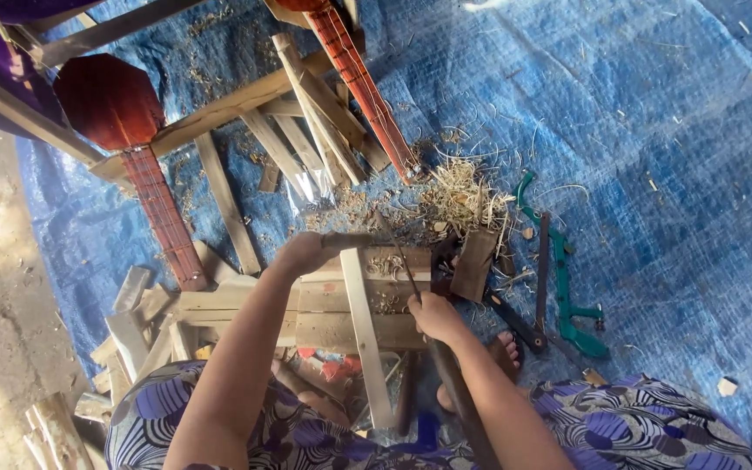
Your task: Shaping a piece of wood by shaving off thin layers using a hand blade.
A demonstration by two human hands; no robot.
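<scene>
My left hand [300,253] is closed around the end of a short wooden stick [347,241] that lies on a block of stacked boards [328,327] in front of my knees. A pale wood strip [365,344] rests across the boards and reaches toward my lap. My right hand [435,316] grips a long knife [400,258] by its dark handle. The thin blade slants up and left over the boards, and its tip lies close to the stick.
Wood shavings [463,197] are heaped beyond the boards on a blue tarp [654,157]. A green saw frame [561,283] lies to the right. Two red instrument-like pieces [113,103] [362,83] lean on a timber frame [219,111]. Wood offcuts [132,324] are piled at the left.
</scene>
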